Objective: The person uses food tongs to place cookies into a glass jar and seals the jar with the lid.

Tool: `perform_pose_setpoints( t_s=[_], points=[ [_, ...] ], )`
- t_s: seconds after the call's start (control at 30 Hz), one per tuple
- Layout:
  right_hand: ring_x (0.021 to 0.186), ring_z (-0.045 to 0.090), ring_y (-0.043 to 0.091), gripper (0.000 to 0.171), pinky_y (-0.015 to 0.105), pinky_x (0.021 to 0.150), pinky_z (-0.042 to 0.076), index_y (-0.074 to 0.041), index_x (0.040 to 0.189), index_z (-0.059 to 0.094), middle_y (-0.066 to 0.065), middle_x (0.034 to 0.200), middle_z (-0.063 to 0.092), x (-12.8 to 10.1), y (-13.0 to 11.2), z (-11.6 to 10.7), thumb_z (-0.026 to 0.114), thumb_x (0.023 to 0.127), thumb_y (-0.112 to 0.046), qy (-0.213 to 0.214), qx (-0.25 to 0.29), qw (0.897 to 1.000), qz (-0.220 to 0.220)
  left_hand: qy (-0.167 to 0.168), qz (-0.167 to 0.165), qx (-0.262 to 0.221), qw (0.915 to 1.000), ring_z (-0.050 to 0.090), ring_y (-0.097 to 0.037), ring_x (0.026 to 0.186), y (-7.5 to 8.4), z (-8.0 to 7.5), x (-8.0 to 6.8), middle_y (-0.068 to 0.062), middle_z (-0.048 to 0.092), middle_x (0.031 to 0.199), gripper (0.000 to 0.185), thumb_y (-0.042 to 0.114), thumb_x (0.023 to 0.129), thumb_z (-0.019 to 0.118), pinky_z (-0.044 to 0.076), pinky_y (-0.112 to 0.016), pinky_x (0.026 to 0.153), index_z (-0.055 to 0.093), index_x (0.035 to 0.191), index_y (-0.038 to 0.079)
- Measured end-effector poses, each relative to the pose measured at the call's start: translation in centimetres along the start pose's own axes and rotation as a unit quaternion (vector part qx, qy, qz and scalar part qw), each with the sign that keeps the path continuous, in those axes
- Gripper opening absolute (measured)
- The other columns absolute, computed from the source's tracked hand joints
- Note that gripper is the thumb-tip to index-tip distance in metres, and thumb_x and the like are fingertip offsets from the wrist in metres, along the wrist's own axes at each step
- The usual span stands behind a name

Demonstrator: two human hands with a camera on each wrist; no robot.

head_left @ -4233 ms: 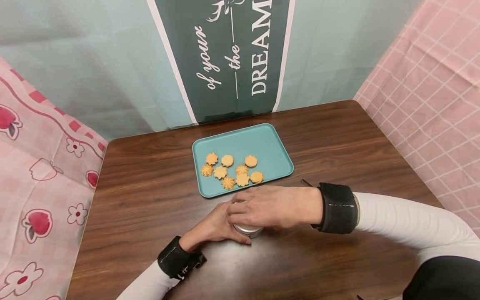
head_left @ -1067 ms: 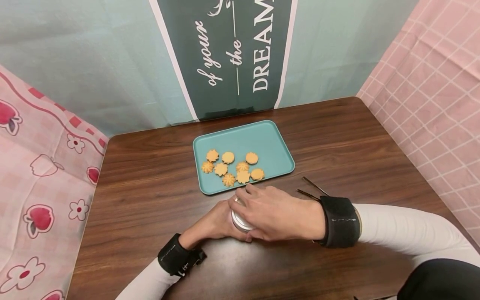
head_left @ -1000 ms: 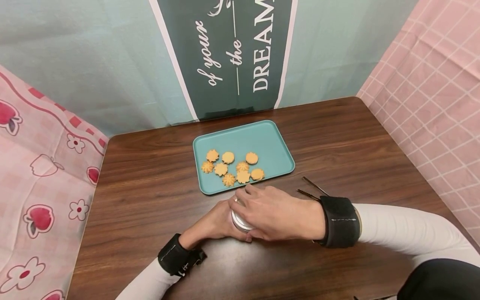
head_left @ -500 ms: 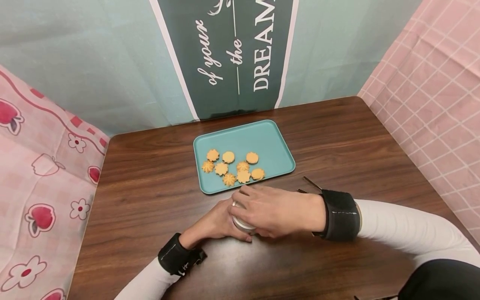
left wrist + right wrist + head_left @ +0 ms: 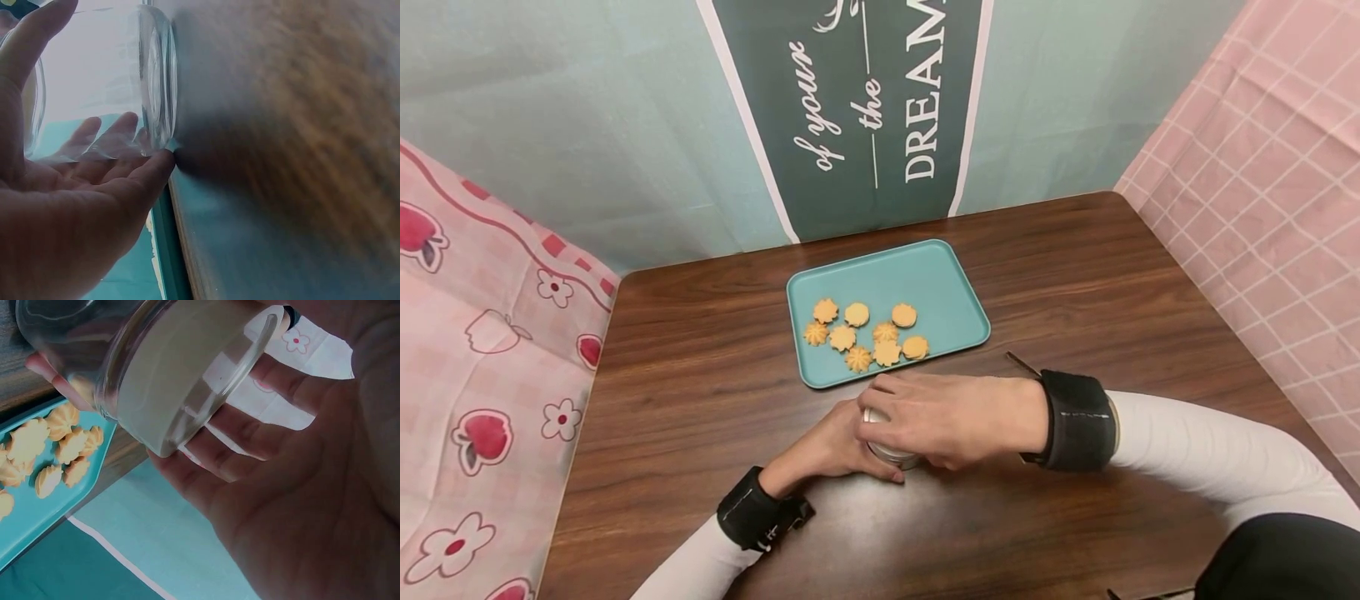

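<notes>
A small clear glass jar [image 5: 889,454] with a pale lid stands on the brown table [image 5: 700,375], just in front of the teal tray [image 5: 932,279]. My left hand [image 5: 833,444] grips the jar's body from the left; the left wrist view shows its fingers curled around the glass jar [image 5: 100,81]. My right hand [image 5: 936,412] covers the top from the right, and its fingers curl around the lid [image 5: 181,387]. Most of the jar is hidden under both hands in the head view. Several flower-shaped cookies [image 5: 865,333] lie on the tray.
Thin dark sticks [image 5: 1021,363] lie on the table right of the tray, partly behind my right wrist band. A pale wall with a dark banner [image 5: 865,108] stands behind the table. Patterned pink cloth hangs at the left [image 5: 475,350] and right [image 5: 1262,192].
My right hand has turned on the lid: its fingers now point more to the left and the wrist sits a little higher. The left hand and jar stay in place.
</notes>
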State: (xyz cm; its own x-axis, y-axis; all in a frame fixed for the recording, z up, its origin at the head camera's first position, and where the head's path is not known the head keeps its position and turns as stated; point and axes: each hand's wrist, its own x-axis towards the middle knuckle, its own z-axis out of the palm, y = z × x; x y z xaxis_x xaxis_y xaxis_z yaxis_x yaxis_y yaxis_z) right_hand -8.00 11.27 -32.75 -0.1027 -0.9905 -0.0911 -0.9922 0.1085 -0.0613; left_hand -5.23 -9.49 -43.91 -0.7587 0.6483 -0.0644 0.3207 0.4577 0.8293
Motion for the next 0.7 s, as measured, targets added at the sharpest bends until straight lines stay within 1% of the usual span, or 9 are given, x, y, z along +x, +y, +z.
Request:
perform_pose_setpoints(
  t_s=[0.13, 0.3, 0.7],
  points=[
    [0.107, 0.058, 0.021, 0.051, 0.034, 0.098, 0.051, -0.017, 0.119, 0.061, 0.001, 0.116, 0.061, 0.01, 0.05, -0.02, 0.088, 0.075, -0.014, -0.004, -0.011, 1.000, -0.007, -0.002, 0.002, 0.004, 1.0000, 0.064, -0.011, 0.106, -0.09, 0.01, 0.01, 0.000, 0.067, 0.125, 0.088, 0.032, 0.069, 0.101, 0.054, -0.028, 0.092, 0.057, 0.141, 0.008],
    [0.108, 0.058, 0.020, 0.057, 0.033, 0.099, 0.051, -0.017, 0.120, 0.061, 0.001, 0.117, 0.061, 0.16, 0.07, -0.13, 0.092, 0.073, -0.019, -0.017, -0.016, 1.000, -0.006, -0.002, -0.003, -0.001, 1.0000, 0.064, -0.012, 0.108, -0.12, 0.05, 0.03, -0.001, 0.067, 0.127, 0.090, 0.033, 0.068, 0.101, 0.055, -0.029, 0.093, 0.057, 0.142, 0.007],
    [0.109, 0.058, 0.020, 0.055, 0.032, 0.098, 0.051, -0.019, 0.121, 0.062, 0.000, 0.118, 0.062, 0.26, 0.05, -0.60, 0.092, 0.075, -0.021, -0.033, -0.011, 0.999, 0.000, -0.009, -0.009, -0.004, 0.9999, 0.065, -0.012, 0.107, -0.13, -0.05, 0.03, -0.001, 0.068, 0.125, 0.089, 0.033, 0.069, 0.101, 0.055, -0.029, 0.093, 0.056, 0.143, 0.008]
  ],
)
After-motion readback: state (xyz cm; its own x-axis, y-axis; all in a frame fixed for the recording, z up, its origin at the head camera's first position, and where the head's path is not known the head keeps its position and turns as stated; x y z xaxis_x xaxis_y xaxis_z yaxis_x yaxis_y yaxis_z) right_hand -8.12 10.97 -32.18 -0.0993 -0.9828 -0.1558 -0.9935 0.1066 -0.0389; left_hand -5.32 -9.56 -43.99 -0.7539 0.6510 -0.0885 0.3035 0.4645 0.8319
